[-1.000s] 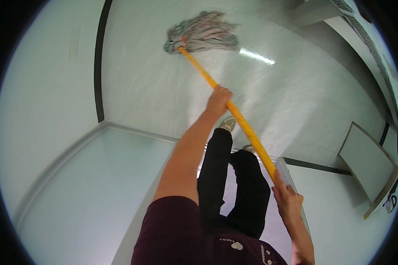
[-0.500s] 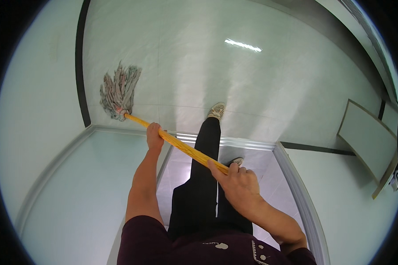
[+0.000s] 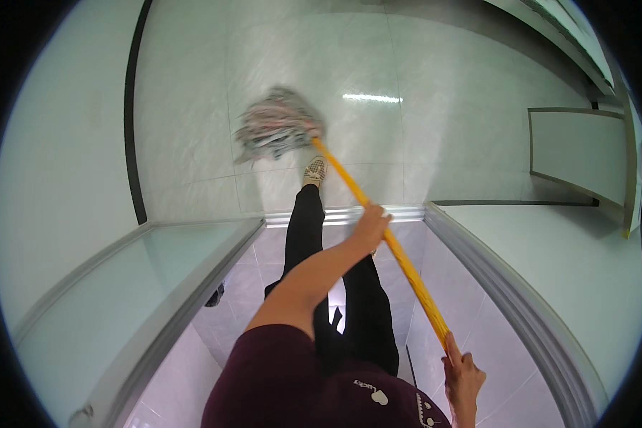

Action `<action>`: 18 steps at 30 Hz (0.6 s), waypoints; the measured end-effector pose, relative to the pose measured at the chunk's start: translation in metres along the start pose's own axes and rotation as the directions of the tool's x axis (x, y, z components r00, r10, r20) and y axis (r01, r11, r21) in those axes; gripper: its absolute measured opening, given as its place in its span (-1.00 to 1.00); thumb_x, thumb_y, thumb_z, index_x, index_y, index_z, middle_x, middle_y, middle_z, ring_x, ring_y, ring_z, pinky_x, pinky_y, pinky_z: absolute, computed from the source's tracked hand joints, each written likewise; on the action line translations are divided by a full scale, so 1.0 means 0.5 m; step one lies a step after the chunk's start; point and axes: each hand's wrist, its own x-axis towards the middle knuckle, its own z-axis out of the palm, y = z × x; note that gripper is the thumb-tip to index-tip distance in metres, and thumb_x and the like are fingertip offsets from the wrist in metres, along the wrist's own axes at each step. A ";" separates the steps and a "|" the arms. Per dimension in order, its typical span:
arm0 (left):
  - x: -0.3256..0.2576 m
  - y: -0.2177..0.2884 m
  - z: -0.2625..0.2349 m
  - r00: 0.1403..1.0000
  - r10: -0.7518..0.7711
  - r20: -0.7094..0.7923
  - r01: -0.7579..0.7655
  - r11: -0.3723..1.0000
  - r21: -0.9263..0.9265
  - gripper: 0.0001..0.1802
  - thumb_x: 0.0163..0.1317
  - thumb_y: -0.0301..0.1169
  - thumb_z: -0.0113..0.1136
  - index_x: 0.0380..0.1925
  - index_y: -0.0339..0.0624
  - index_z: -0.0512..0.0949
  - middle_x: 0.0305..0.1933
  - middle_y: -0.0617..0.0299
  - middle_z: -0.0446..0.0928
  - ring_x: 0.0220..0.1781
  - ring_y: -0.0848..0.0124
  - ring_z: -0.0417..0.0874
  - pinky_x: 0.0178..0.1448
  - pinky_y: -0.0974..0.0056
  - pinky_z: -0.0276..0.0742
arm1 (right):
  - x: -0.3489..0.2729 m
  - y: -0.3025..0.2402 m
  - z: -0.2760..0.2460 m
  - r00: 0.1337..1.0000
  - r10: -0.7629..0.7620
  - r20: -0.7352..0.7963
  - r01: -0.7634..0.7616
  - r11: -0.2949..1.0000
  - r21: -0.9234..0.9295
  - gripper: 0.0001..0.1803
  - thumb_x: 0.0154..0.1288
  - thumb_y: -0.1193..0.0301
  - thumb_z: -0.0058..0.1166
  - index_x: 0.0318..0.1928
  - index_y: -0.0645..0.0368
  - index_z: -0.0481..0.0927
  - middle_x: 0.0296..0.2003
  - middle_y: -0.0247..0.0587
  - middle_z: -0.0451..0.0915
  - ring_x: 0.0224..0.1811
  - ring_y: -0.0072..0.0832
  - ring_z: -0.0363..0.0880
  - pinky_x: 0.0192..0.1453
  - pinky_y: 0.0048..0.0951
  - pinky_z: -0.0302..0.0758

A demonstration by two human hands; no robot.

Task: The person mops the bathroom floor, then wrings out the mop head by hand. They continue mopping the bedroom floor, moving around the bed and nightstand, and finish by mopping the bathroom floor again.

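A string mop with a yellow handle [image 3: 415,279] slants from the lower right up to its grey and pinkish mop head [image 3: 277,127], which lies on the tiled floor and is smeared by motion. My left hand [image 3: 371,225] is closed round the middle of the handle, above the door track. Lower right, my right hand [image 3: 464,374] grips the handle near its upper end, beside my body. The front shoe [image 3: 315,170] stands on the floor just below the mop head; the other foot is mostly hidden behind my left hand and the handle.
A metal door track [image 3: 282,220] crosses under me between the pale floor [image 3: 185,143] and purplish tiles. A frosted glass door [image 3: 132,264] stands at the left, a silver door frame [image 3: 506,285] at the right. A white panel [image 3: 578,150] juts out at far right.
The mop head has swept rightward across the floor, its strands now trailing left. Both my hands have moved right with the handle, the right one lower. My view has shifted too.
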 end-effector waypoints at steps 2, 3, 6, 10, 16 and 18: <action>0.011 0.112 0.073 0.991 0.075 0.110 -0.074 0.997 -0.012 -0.77 -0.08 -0.45 0.27 -0.33 -0.14 0.56 -0.27 0.06 0.47 -0.06 0.05 0.47 0.12 -0.04 0.36 | -0.091 0.067 0.049 0.992 0.107 0.063 -0.104 0.994 -0.042 -0.32 0.20 0.41 0.22 0.35 -0.22 0.38 -0.37 -0.29 0.51 -0.57 -0.45 0.46 -0.50 -0.41 0.39; 0.019 0.155 0.105 0.972 0.093 0.217 -0.091 0.996 -0.016 -0.80 -0.05 -0.45 0.25 -0.35 -0.12 0.57 -0.30 0.09 0.49 -0.07 0.07 0.50 0.17 -0.06 0.33 | -0.132 0.089 0.065 0.987 0.143 0.076 -0.144 0.989 0.015 -0.34 0.26 0.33 0.17 0.37 -0.31 0.33 -0.38 -0.19 0.56 -0.54 -0.33 0.50 -0.48 -0.31 0.40; -0.004 0.291 0.192 0.944 0.160 0.287 -0.175 0.984 0.026 -0.91 0.02 -0.40 0.19 -0.41 -0.01 0.59 -0.34 0.21 0.54 -0.09 0.21 0.55 0.29 -0.05 0.26 | -0.215 0.122 0.046 0.972 0.200 0.124 -0.221 0.958 0.184 -0.34 0.36 0.23 0.10 0.41 -0.50 0.20 -0.38 -0.03 0.66 -0.52 -0.15 0.57 -0.48 -0.14 0.41; -0.051 0.410 0.236 0.821 0.234 0.520 -0.266 0.964 -0.014 -0.89 -0.04 -0.26 0.27 -0.46 0.08 0.61 -0.36 0.33 0.58 -0.08 0.32 0.57 0.24 0.05 0.26 | -0.297 0.143 0.028 0.942 0.255 0.221 -0.319 0.883 0.344 -0.27 0.29 0.32 0.16 0.42 -0.46 0.21 -0.35 -0.06 0.67 -0.57 -0.23 0.52 -0.49 -0.15 0.43; -0.160 0.364 0.129 0.765 0.202 0.612 -0.158 0.979 -0.127 -0.84 -0.14 -0.22 0.34 -0.51 0.06 0.63 -0.37 0.29 0.60 -0.09 0.29 0.57 0.13 0.07 0.30 | -0.310 0.174 0.049 0.904 0.154 0.400 -0.326 0.853 0.407 -0.21 0.19 0.51 0.23 0.41 -0.21 0.26 0.22 -0.24 0.50 -0.08 -0.31 0.66 -0.12 -0.35 0.61; -0.197 0.270 0.094 0.839 0.158 0.521 -0.118 0.987 -0.111 -0.84 -0.16 -0.24 0.36 -0.52 0.05 0.64 -0.38 0.26 0.61 -0.12 0.26 0.59 0.10 0.06 0.34 | -0.281 0.184 0.125 0.912 0.110 0.396 -0.376 0.609 0.698 -0.24 0.19 0.55 0.18 0.41 -0.08 0.28 0.01 -0.24 0.60 -0.34 -0.49 0.56 -0.34 -0.48 0.51</action>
